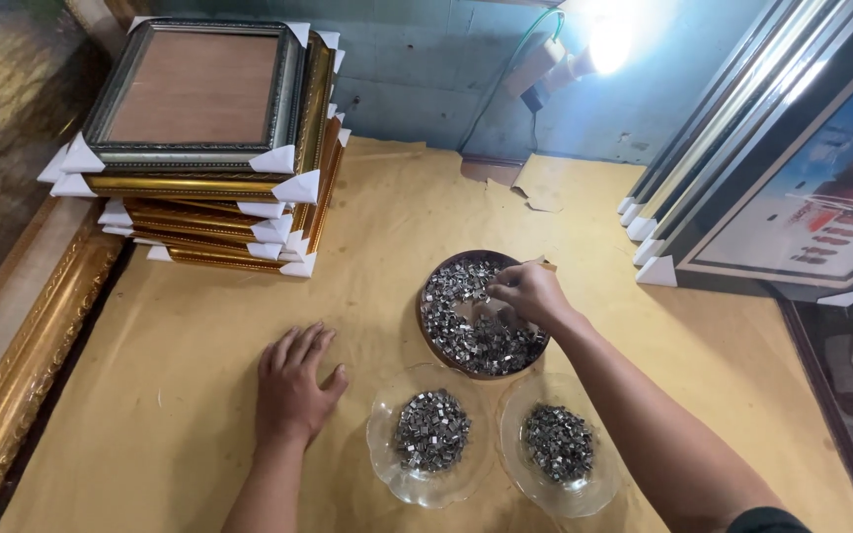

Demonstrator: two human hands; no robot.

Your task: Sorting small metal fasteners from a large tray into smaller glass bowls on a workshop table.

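The right hand (530, 293) is reaching into a round brown dish (428, 336) of small metal clips (456, 336) near the middle of the counter (180, 355), its fingers curling together over the pile; whether they are pinching a clip, I cannot tell. The left hand (293, 385) is lying flat and spread on the paper-covered counter. Two clear glass dishes, the left (387, 464) and the right (515, 464), are sitting toward the near edge, each holding clips. A stack of gold frames (209, 148) with white corner guards is filling the far left corner.

Framing workshop, stacked picture frames (204, 148), bowl of metal clips (476, 314)
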